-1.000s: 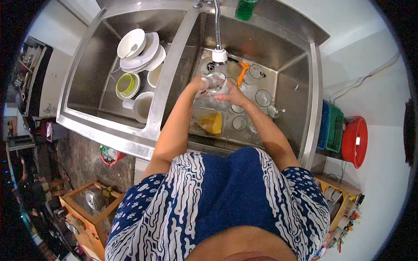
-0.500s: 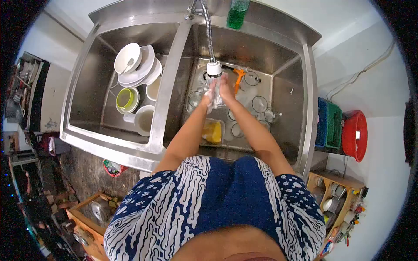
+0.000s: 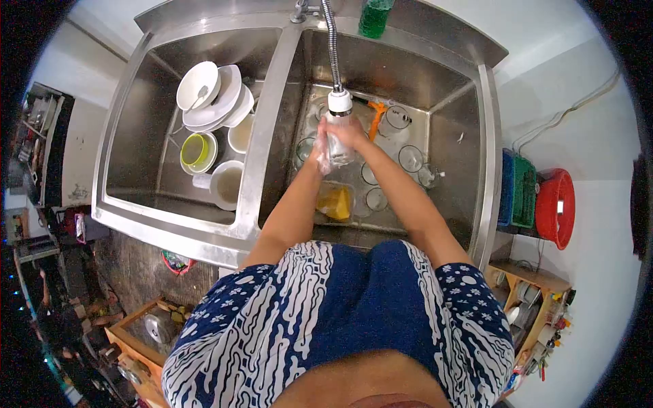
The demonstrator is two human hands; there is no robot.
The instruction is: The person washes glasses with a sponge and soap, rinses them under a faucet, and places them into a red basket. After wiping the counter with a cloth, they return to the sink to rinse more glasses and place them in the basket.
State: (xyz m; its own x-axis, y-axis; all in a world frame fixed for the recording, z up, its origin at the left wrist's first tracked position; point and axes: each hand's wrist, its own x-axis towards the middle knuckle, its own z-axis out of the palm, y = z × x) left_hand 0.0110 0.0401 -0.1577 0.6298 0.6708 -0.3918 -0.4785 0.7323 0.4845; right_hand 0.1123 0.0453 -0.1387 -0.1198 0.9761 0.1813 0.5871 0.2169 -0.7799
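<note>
Under the white tap head (image 3: 339,102) on its flexible metal hose, a clear wet drinking glass (image 3: 339,152) is between my two hands. My left hand (image 3: 322,147), with suds on it, is against the glass's left side. My right hand (image 3: 349,132) wraps round its upper right side, with the fingers partly hidden by the tap head. Several clear glasses (image 3: 410,158) stand or lie on the basin floor around my hands. An orange-handled tool (image 3: 376,121) lies behind my right hand. Below my wrists is a clear tub with a yellow sponge (image 3: 335,202).
The left basin holds stacked white plates and bowls (image 3: 228,105), a lime-green bowl (image 3: 195,151) and a white mug (image 3: 226,185). A metal divider (image 3: 266,115) separates the basins. A green-liquid bottle (image 3: 374,18) stands on the back ledge. Right of the sink are baskets (image 3: 522,192) and a red basin (image 3: 556,209).
My right hand has turned and closed further round the glass, and my left hand has shifted slightly left and down. The tap head appears slightly further right as the view shifts.
</note>
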